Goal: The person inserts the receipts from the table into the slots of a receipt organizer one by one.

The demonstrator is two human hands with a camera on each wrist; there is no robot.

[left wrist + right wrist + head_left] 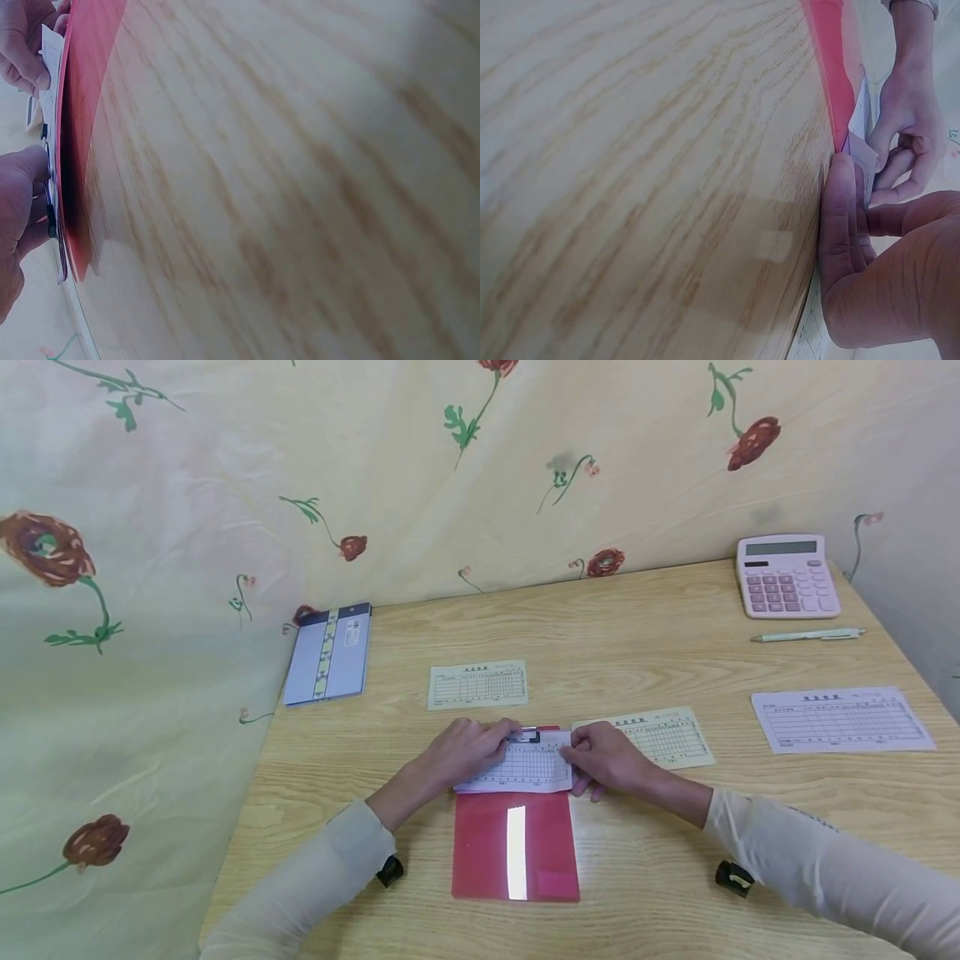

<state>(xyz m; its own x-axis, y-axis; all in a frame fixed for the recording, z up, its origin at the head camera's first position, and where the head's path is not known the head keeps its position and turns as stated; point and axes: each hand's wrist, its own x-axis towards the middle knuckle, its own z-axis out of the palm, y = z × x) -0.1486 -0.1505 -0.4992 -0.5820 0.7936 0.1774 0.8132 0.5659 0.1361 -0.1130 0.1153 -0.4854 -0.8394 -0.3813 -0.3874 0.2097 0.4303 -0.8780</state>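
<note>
A red clipboard (516,847) lies on the table, with a white printed form slip (536,766) across its top part. My left hand (474,750) is at the metal clip (529,735) on the upper edge, its fingers bent round it. In the left wrist view that hand (16,217) is seen side-on against the clip. The slip's right edge is pinched between thumb and fingers of my right hand (606,755). From the right wrist, the right hand (885,262) shows at the slip's lifted corner (862,154).
Behind the clipboard lies a pale green form (477,685); another green form (663,739) is partly under my right hand. A white form (843,720), a pen (810,635) and a pink calculator (787,578) sit to the right. A blue folder (330,653) is at the back left.
</note>
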